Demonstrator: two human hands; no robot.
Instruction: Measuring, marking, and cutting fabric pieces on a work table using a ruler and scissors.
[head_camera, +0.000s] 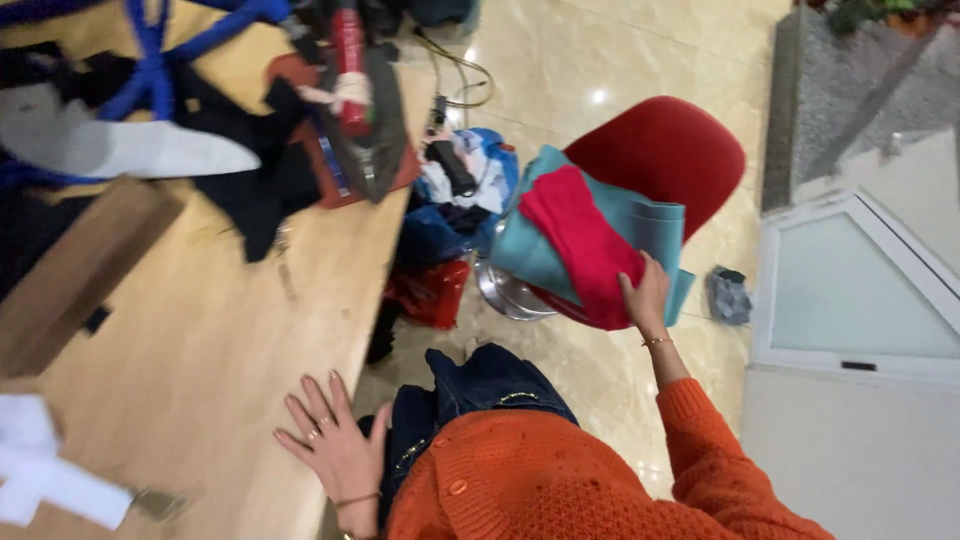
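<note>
My right hand (645, 295) reaches out to a red chair (670, 150) and grips the edge of a folded red cloth (580, 240). That cloth lies on folded teal fabric (650, 225) stacked on the chair seat. My left hand (335, 440) rests flat on the edge of the wooden table (200, 340), fingers spread, holding nothing. I wear an orange knitted sweater (560, 480) and dark jeans (480, 385).
The table holds black fabric (250, 190), white cloth (110, 145), blue straps (150, 60), a cardboard piece (70, 270) and a red item (350, 60). A heap of clothes and bags (455, 200) lies on the shiny tiled floor. A white door (860, 300) stands at right.
</note>
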